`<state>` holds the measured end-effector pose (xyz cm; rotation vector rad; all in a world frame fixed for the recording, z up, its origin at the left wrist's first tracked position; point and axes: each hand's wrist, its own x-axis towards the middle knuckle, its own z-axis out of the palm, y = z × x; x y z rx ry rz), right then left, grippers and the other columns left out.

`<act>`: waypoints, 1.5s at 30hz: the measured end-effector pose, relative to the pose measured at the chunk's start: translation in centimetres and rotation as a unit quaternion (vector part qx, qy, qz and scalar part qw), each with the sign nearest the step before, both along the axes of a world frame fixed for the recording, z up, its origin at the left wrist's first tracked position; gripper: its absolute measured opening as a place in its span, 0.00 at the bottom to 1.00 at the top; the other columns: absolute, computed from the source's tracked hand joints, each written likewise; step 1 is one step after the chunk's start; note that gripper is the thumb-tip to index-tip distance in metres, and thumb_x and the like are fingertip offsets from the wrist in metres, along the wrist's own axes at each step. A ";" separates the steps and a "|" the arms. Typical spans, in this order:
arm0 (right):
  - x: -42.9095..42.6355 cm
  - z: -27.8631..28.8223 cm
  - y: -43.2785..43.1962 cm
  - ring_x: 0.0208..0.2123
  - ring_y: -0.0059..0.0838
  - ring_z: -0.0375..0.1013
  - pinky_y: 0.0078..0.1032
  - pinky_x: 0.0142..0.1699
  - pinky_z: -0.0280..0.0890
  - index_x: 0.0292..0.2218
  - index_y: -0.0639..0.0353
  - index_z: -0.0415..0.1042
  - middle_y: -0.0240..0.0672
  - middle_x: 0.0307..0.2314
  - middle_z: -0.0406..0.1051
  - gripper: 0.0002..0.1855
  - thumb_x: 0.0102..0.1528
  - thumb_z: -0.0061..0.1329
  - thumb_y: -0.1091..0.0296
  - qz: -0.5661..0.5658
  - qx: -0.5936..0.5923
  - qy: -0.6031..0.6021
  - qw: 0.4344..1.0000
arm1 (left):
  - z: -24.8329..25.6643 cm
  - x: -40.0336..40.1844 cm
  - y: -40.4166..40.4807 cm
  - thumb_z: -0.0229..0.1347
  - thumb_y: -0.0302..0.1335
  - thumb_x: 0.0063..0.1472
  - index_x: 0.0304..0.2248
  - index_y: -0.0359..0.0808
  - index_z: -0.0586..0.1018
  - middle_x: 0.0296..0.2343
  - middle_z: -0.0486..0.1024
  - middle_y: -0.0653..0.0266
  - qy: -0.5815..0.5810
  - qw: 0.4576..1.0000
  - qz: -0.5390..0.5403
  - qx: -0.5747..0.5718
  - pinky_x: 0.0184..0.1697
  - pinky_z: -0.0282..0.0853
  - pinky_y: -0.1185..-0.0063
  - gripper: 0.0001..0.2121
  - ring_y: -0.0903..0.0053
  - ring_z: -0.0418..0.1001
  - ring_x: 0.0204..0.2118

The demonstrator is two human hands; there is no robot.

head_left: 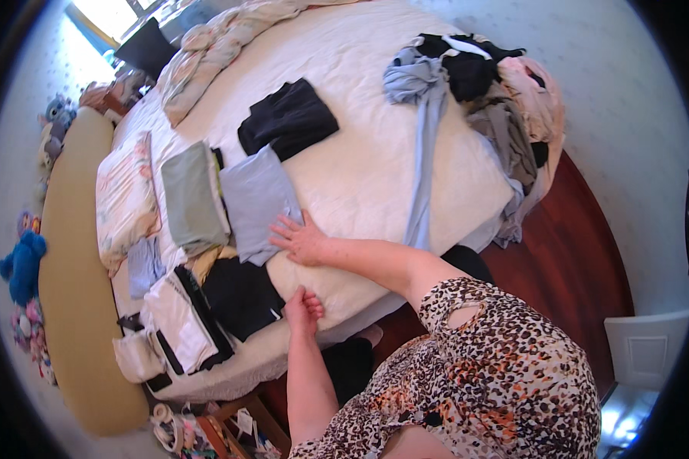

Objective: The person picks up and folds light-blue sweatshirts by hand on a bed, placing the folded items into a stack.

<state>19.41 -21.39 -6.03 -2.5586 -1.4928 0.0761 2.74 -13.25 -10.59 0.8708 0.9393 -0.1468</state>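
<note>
My right hand (304, 238) lies palm down with fingers spread, the fingertips on the right edge of a folded grey-blue garment (259, 201). Below it, my left hand (304, 311) is loosely curled with nothing visible in it, beside a folded black garment (241, 295). Left of the grey-blue garment is a folded grey-green cloth (192, 198). A white folded garment (181, 321) lies on dark ones near the bed's edge. Farther up the bed sits a folded black garment (290, 117).
Loose clothes (471, 69) are heaped at the bed's right corner, a grey-blue piece (428, 172) trailing from them. A crumpled floral quilt (206, 51) and a floral pillow (127, 198) lie on the bed (350, 183). Plush toys (26, 267) stand behind the yellow headboard (77, 258).
</note>
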 end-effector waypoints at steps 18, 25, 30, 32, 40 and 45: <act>-2.5 3.7 -23.7 0.32 0.55 0.70 0.45 0.37 0.64 0.37 0.61 0.64 0.54 0.28 0.70 0.12 0.50 0.37 0.71 -0.284 0.195 0.128 0.930 | -1.3 0.1 -0.9 0.47 0.44 0.62 0.30 0.37 0.71 0.20 0.71 0.64 -0.011 1.000 -0.002 0.021 0.19 0.64 0.79 0.17 0.75 0.68 0.19; -20.6 6.3 -18.3 0.30 0.51 0.71 0.41 0.36 0.64 0.33 0.63 0.64 0.51 0.26 0.69 0.14 0.52 0.47 0.62 0.198 0.106 0.324 0.919 | 10.4 -1.6 -12.8 0.46 0.34 0.64 0.55 0.39 0.61 0.39 0.73 0.56 -0.256 0.919 -0.291 -0.078 0.32 0.73 0.76 0.21 0.69 0.75 0.32; -18.4 7.1 -20.4 0.37 0.34 0.71 0.27 0.44 0.65 0.43 0.63 0.70 0.42 0.36 0.73 0.20 0.55 0.46 0.56 0.279 0.051 0.477 0.832 | 9.4 -6.0 -12.8 0.48 0.25 0.60 0.49 0.34 0.69 0.31 0.75 0.63 -0.144 0.946 -0.288 -0.027 0.24 0.68 0.84 0.16 0.80 0.72 0.25; -17.6 10.2 -22.0 0.36 0.35 0.72 0.28 0.42 0.65 0.38 0.63 0.72 0.45 0.32 0.73 0.17 0.52 0.49 0.59 0.137 0.027 0.465 0.874 | 9.0 -8.9 -10.8 0.49 0.24 0.60 0.46 0.31 0.71 0.27 0.75 0.66 -0.138 0.953 -0.262 -0.066 0.17 0.61 0.87 0.14 0.84 0.67 0.17; -14.4 2.2 -27.0 0.50 0.50 0.63 0.35 0.52 0.60 0.55 0.52 0.53 0.52 0.49 0.60 0.44 0.40 0.60 0.58 -0.037 -0.060 0.331 0.941 | 16.0 -12.9 -12.9 0.54 0.27 0.57 0.43 0.32 0.73 0.23 0.73 0.70 -0.259 0.926 -0.262 -0.087 0.15 0.57 0.90 0.14 0.89 0.65 0.15; -17.7 2.0 -25.2 0.40 0.34 0.71 0.27 0.43 0.66 0.57 0.60 0.48 0.44 0.40 0.69 0.37 0.49 0.51 0.67 -0.048 0.252 0.498 0.828 | 17.8 -13.2 -12.3 0.54 0.26 0.56 0.42 0.31 0.73 0.27 0.75 0.64 -0.315 0.899 -0.257 -0.166 0.20 0.62 0.88 0.14 0.87 0.69 0.20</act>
